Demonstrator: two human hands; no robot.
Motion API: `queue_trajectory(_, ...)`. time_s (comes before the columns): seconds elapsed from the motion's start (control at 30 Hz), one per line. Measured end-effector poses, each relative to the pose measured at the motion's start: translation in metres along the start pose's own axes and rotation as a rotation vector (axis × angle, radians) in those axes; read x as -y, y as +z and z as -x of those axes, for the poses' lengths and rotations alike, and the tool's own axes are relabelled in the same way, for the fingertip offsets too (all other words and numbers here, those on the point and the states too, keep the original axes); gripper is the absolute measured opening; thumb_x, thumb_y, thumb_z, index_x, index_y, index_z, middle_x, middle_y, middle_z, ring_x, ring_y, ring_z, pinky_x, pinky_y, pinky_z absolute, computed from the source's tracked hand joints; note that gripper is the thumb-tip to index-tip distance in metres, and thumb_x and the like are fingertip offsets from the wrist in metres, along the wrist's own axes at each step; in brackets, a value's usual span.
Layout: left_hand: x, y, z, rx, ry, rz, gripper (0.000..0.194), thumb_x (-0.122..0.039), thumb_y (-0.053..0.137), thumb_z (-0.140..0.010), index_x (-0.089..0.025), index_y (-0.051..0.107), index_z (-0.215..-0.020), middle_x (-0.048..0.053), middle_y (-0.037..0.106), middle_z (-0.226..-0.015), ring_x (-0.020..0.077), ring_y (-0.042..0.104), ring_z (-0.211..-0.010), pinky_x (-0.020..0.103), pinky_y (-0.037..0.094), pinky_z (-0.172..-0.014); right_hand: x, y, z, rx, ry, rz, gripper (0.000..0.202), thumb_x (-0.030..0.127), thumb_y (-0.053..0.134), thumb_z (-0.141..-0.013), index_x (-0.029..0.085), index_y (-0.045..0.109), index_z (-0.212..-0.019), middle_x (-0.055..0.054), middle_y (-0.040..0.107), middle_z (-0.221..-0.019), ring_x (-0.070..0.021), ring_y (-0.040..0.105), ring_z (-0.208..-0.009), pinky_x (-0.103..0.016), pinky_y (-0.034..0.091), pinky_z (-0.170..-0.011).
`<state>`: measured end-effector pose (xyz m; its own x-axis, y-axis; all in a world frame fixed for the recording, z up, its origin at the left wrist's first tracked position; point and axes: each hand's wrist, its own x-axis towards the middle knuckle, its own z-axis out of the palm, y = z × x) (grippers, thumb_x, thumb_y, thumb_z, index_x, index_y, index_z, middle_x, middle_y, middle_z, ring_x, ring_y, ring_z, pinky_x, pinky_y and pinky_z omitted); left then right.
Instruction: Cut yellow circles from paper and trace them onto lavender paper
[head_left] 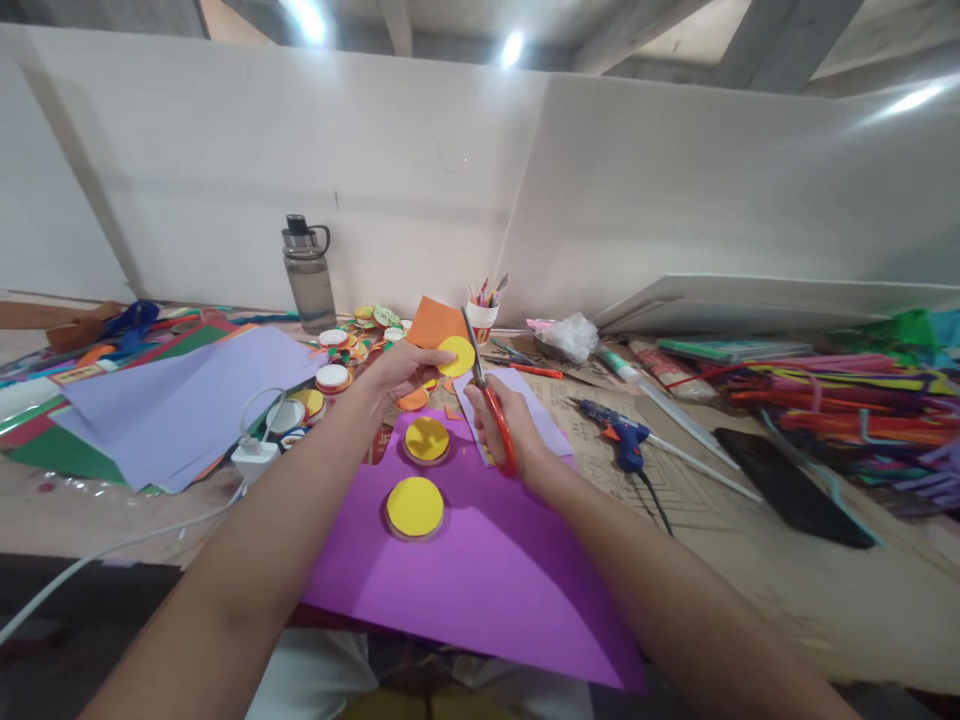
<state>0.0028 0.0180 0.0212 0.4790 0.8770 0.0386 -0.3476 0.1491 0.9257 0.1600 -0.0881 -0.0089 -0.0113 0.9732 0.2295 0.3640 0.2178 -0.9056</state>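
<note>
Between the thumb and fingers of my left hand [407, 370] is a yellow paper circle [457, 357], raised over the worktop. My right hand [512, 425] is closed round the red handles of a pair of scissors [498, 420], whose dark blades point up and away beside the circle's right edge. Whether the blades touch the paper I cannot tell. Below the hands lies a large purple sheet [480, 570]. On it rest two yellow discs, a nearer one [415, 507] and a farther one [427, 440] partly in shadow. An orange sheet [436, 322] shows behind the circle.
At left are lilac paper sheets [202, 400], a white charger [255, 458] with its cable, and a water bottle [308, 280]. Several round cut pieces [360, 340] lie in a heap. To the right are a blue glue gun [628, 443], a black phone [795, 487] and pipe cleaners [885, 410].
</note>
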Motion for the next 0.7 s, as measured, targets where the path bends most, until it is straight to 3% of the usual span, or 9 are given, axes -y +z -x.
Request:
queue_trajectory(0.2,-0.005,0.005,0.005,0.012,-0.036,-0.134,0.034,-0.011,0.082,-0.052,-0.011,0.07,-0.084,0.007,0.072,-0.085,0.0171,0.067,-0.077,0.029,0.054,-0.071,0.003,-0.008,-0.009,-0.115,0.034,-0.193,0.035,0.055,0.058,-0.082,0.023,0.045,-0.085,0.008,0.045,-0.055,-0.0096,0.044,-0.04,-0.023,0.039,-0.037)
queue_trajectory(0.3,-0.008,0.01,0.008,0.034,-0.06,-0.258,0.034,-0.01,0.081,-0.05,-0.011,0.068,-0.081,0.005,0.069,-0.079,0.0144,0.064,-0.071,0.028,0.05,-0.069,0.0,-0.022,-0.018,-0.197,-0.097,-0.301,0.041,0.051,0.07,-0.074,0.023,0.051,-0.096,0.006,0.053,-0.07,-0.0091,0.051,-0.051,-0.029,0.054,-0.052)
queue_trajectory(0.43,-0.01,0.017,0.013,0.073,-0.044,-0.427,0.035,-0.013,0.081,-0.049,-0.012,0.067,-0.081,0.001,0.065,-0.073,0.012,0.059,-0.066,0.026,0.045,-0.063,0.006,-0.034,-0.021,-0.237,-0.172,-0.34,0.044,0.048,0.074,-0.071,0.025,0.054,-0.103,0.0,0.059,-0.091,-0.0123,0.06,-0.066,-0.034,0.058,-0.065)
queue_trajectory(0.53,-0.011,0.023,0.017,0.083,-0.025,-0.578,0.034,-0.013,0.081,-0.048,-0.014,0.067,-0.08,-0.001,0.062,-0.067,0.012,0.057,-0.064,0.024,0.043,-0.06,0.01,-0.034,-0.019,-0.219,-0.191,-0.315,0.047,0.048,0.077,-0.067,0.024,0.055,-0.101,-0.003,0.062,-0.094,-0.0178,0.064,-0.077,-0.035,0.058,-0.067)
queue_trajectory(0.7,-0.008,0.032,0.02,0.207,-0.027,-0.656,0.028,-0.016,0.08,-0.053,-0.016,0.067,-0.077,-0.001,0.064,-0.07,0.0107,0.053,-0.059,0.023,0.04,-0.055,0.005,-0.029,-0.017,-0.091,-0.246,-0.374,0.051,0.043,0.08,-0.064,0.023,0.052,-0.102,-0.008,0.065,-0.104,-0.0226,0.065,-0.093,-0.036,0.059,-0.071)
